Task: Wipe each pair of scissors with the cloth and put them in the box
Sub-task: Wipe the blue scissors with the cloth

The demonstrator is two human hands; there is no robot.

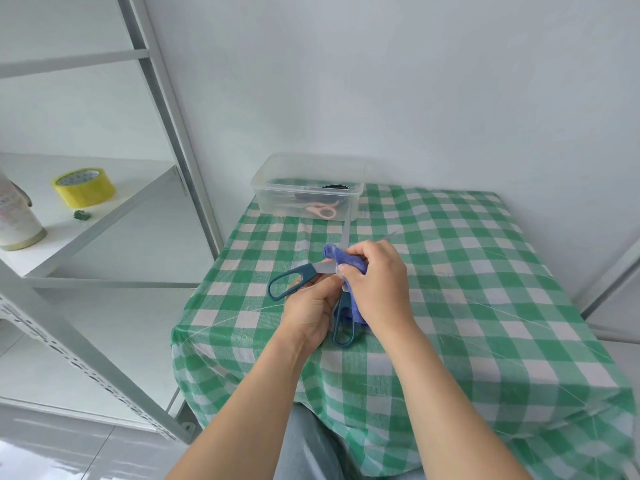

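In the head view, two bare forearms reach in from the near edge. The left hand (310,308) has its grip curled round the teal-handled scissors (294,277) just below the pivot. The right hand (377,282) pinches the blue cloth (337,256) tight against the blades. The scissors are splayed open above the checked surface (467,271), with one loop pointing left, one pointing near, and the blades pointing far toward the clear box (308,158). Pink-handled scissors (323,212) lie inside it.

A plain home utility room — checked tablecloth (485,271), metal shelving (166,109), tape roll (83,187).
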